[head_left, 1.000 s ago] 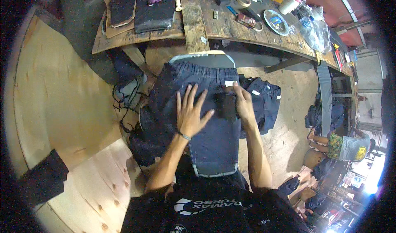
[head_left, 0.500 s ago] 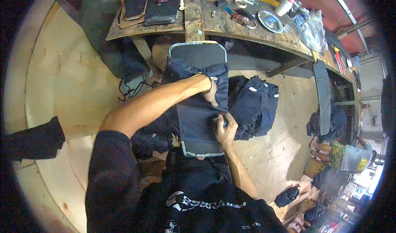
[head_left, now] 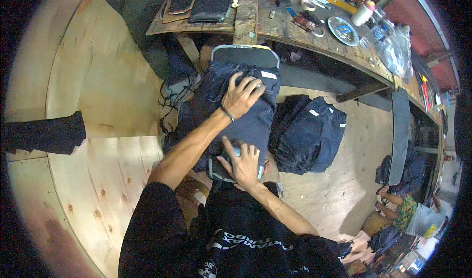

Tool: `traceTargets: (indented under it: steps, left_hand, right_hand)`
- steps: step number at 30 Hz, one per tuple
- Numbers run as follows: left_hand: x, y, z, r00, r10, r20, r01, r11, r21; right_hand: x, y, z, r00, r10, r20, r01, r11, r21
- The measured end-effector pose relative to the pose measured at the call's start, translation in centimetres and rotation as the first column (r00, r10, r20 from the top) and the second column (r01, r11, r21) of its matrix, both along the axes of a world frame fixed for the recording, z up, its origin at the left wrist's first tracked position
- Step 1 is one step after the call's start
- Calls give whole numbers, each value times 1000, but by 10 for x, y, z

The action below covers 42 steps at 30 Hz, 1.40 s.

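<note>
Near: right hand point(head_left: 245, 169) on the near part of the dark garment point(head_left: 255, 123), fingers parted over a small blue item point(head_left: 237, 151); grip cannot be confirmed. Beyond: left hand point(head_left: 241, 100), spread, below the waistband. Garment lies over the board point(head_left: 246, 56); cloth is best kept flat, evenly tensioned. Versus the earlier frame: left hand withdrawn from the right edge; far label point(head_left: 268, 75) now exposed.

Matt dark cloth garment point(head_left: 250, 118) over a smooth grey board point(head_left: 246, 56).
The garment looks woven and creased, like the cloth pile point(head_left: 309, 140) at right; the far workbench point(head_left: 334, 50) is rough, stained wood, the left panel point(head_left: 98, 91) smooth plywood, the far-right bag point(head_left: 395, 54) glossy plastic.
</note>
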State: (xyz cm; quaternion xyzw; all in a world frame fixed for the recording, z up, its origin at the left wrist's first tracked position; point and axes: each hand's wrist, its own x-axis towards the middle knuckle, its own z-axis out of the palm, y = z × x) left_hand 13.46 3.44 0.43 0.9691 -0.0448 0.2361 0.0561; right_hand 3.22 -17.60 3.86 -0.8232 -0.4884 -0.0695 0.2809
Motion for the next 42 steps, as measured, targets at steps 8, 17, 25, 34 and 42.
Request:
traceTargets:
  steps: [8,17,25,34,42]
  left_hand:
    - [30,53,-18,934,192,-301,-289,901,-323]
    - [73,86,-17,959,19,-282,-120,931,-345]
    - [87,93,-15,924,39,-381,-175,928,-329]
    - [87,88,-18,931,93,-352,-221,912,-346]
    - [86,85,-12,921,145,-361,-257,924,-283]
  right_hand:
    - [9,6,-36,983,86,-165,-94,995,-44]
    - [120,101,-42,985,82,-152,-98,990,-100]
    - [70,76,-30,867,196,-459,-342,903,-260]
    - [75,43,-41,933,122,-339,-201,957,-210]
    - [91,28,-14,977,27,-210,-67,980,-188]
